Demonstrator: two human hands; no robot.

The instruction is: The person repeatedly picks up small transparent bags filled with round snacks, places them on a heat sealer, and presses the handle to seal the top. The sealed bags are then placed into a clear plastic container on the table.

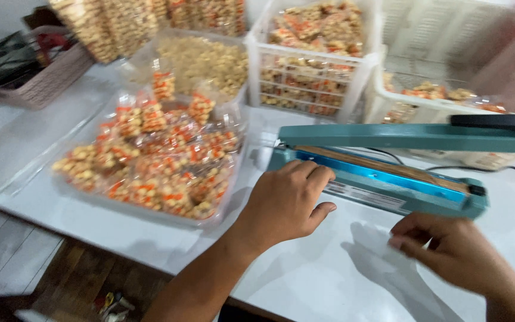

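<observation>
L hand [284, 203] loosely curled at teal heat sealer [382, 179] front; R hand [448, 250] pinches clear bag [371, 250] just below it.

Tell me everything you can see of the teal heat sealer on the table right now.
The sealer is a teal, metal-looking tabletop unit lying across the white table. Its hinged arm is raised, so the jaw stands open, with a black handle at the right end. A brownish sealing strip runs along the base, with a shiny blue band below it and a pale label on the front. A black cord trails behind. The left hand rests against its front left; the right hand, holding a clear bag, is just before it.
</observation>
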